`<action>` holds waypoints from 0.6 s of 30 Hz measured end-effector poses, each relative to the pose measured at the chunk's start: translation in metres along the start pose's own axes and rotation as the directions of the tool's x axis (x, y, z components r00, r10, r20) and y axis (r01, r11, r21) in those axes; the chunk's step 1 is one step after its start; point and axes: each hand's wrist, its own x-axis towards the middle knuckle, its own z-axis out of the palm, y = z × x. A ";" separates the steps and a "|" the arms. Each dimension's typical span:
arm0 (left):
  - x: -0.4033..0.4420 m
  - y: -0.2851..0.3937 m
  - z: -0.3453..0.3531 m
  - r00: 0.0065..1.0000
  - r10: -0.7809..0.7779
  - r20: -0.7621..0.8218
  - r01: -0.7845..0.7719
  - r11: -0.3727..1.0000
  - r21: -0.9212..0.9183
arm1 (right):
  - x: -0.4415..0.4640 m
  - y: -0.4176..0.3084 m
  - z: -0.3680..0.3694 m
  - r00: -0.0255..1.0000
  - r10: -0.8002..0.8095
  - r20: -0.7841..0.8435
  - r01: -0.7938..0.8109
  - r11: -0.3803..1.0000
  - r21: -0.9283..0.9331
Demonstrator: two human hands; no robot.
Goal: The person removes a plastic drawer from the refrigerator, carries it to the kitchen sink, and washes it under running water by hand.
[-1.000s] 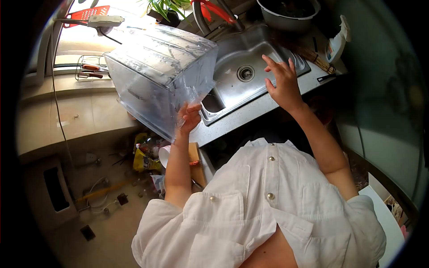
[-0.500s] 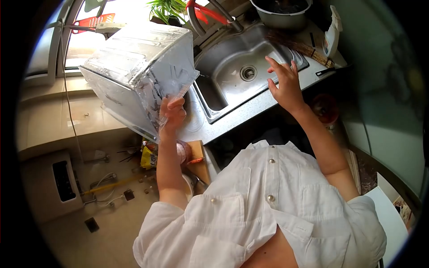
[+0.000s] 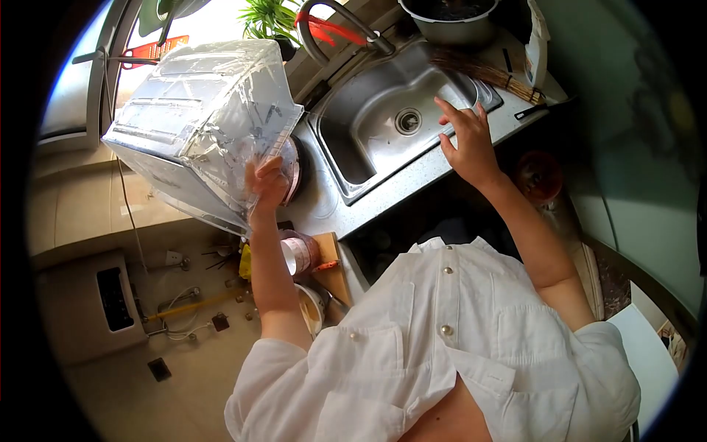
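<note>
A clear plastic bin (image 3: 188, 125), like a refrigerator drawer, is held up at the left of the sink. Wet-looking streaks cover its sides, and it is tilted. My left hand (image 3: 266, 183) is closed round its near edge, the fingers partly seen against the plastic. My right hand (image 3: 469, 144) hangs over the front rim of the steel sink (image 3: 375, 132), fingers apart and holding nothing. Inside the sink the basin shows its round drain (image 3: 409, 121). Behind the bin, a dark round object (image 3: 294, 173) shows in part on the counter.
A curved faucet (image 3: 313, 40) with red material on it stands behind the sink. At the back right are a grey pot (image 3: 451, 28) and a bundled twig brush (image 3: 490, 76). A wooden board (image 3: 331, 269) and a pinkish container (image 3: 300, 254) stand by my left forearm.
My left hand has moved the bin to the left, uncovering part of the round object behind it. My right hand stays nearly in place, fingers still apart. The view has shifted slightly.
</note>
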 end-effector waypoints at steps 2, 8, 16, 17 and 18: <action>0.000 0.009 -0.006 1.000 -0.009 0.017 0.008 1.000 0.021 | -0.002 0.001 0.000 1.000 -0.001 -0.005 0.001 1.000 0.000; 0.008 0.021 -0.002 1.000 0.022 -0.011 -0.021 0.996 0.086 | 0.003 -0.007 0.000 0.999 -0.010 0.050 0.007 0.998 0.063; 0.013 0.031 -0.034 0.996 0.049 -0.072 -0.051 0.999 -0.017 | 0.086 -0.113 -0.027 0.882 -0.443 -0.160 0.471 0.838 0.277; 0.011 0.026 -0.036 0.994 0.066 -0.088 -0.067 0.998 -0.004 | 0.096 -0.128 -0.031 0.855 -0.486 -0.184 0.519 0.814 0.261; 0.012 0.020 -0.038 0.991 0.091 -0.101 -0.089 0.996 0.029 | 0.102 -0.144 -0.034 0.848 -0.508 -0.151 0.529 0.817 0.227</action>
